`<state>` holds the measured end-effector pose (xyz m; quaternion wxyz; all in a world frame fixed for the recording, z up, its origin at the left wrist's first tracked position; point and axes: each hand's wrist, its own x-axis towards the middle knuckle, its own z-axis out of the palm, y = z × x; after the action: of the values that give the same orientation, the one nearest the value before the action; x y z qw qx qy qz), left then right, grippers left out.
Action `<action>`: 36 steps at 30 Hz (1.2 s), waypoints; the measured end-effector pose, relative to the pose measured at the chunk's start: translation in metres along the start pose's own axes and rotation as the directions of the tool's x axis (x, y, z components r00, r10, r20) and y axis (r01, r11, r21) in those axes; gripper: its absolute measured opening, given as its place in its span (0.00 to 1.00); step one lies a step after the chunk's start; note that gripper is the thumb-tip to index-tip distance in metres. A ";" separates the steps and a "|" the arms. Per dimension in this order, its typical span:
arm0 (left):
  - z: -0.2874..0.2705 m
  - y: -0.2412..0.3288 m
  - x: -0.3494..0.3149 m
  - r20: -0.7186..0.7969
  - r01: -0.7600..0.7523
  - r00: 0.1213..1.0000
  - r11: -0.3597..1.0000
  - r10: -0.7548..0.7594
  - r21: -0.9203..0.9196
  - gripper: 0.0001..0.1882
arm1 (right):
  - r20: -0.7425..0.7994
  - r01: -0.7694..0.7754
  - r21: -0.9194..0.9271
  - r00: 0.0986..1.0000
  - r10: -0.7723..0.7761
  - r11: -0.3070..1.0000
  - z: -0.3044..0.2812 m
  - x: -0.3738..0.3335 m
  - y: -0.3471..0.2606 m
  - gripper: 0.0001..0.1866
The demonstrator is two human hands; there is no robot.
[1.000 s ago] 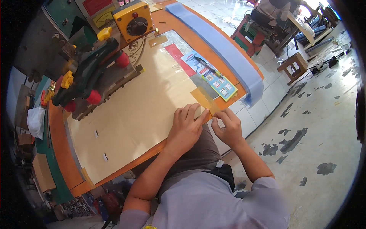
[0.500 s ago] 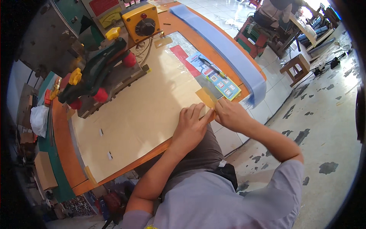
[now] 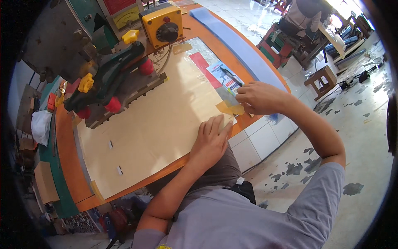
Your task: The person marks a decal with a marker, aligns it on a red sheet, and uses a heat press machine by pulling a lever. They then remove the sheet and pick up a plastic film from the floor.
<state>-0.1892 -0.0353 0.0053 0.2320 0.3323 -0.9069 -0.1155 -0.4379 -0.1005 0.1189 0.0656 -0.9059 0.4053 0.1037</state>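
Observation:
A large cream sheet [image 3: 153, 128] lies over the orange table, its near right corner under my left hand [image 3: 210, 143]. That hand rests flat there, its fingers stretched out and pressing on the sheet. My right hand [image 3: 262, 98] is just beyond the corner, its fingers closed in a pinch on a strip of yellowish-brown tape [image 3: 228, 108]. The strip's free end is lifted off the corner, while its other end is still on the sheet's edge. Another tape strip [image 3: 97, 190] lies along the sheet's near left corner. Two small dark-and-white pieces [image 3: 120, 170] are on the sheet.
At the far left of the sheet stands a machine with red knobs [image 3: 112, 105] and yellow handles. Behind it is a yellow control box [image 3: 163, 25]. A pen [image 3: 233, 77] lies on a printed leaflet [image 3: 224, 74]. Long bluish strips [image 3: 244, 50] run along the table's right side. A person sits farther off.
My right hand has moved up and right from the sheet's corner, pulling the tape's end up with it. My left hand has flattened out on the corner, its fingers no longer at the tape.

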 end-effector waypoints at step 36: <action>-0.040 0.034 -0.027 -0.138 -0.062 0.990 0.835 -0.016 -0.546 0.42 | -0.353 0.097 0.588 0.924 0.147 0.803 0.005 -0.063 -0.087 0.10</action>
<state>-0.1698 0.0056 0.0426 0.3805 0.2479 -0.8215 -0.3448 -0.4144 0.0031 0.1326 0.2648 -0.8361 0.4340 -0.2059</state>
